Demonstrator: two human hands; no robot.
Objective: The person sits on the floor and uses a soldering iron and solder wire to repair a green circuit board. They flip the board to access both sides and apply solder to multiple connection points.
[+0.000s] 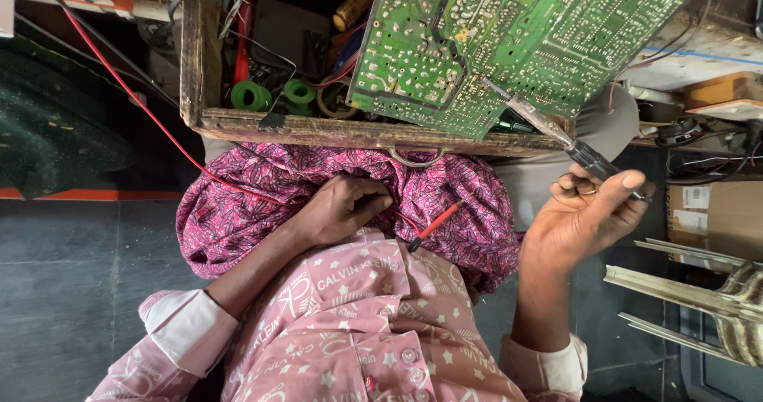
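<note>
Overhead, the right hand grips a black-handled probe touching the green circuit board; left hand pinches the red probe.

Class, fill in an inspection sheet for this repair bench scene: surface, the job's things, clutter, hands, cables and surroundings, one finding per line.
Surface: patterned pink cloth over the lap, below a wooden box.
Job's things: green circuit board leaning over the box, solder side showing; black-handled probe, tip on the board; red-tipped probe lying on the cloth.
Clutter: green tape rolls and mixed parts inside the box.
Hands: right hand has its grip on the black-handled probe; left hand rests on the cloth, beside the red lead.
Cables: red lead running across the cloth.
Surroundings: dark tiled floor; cardboard box; metal frame.
</note>
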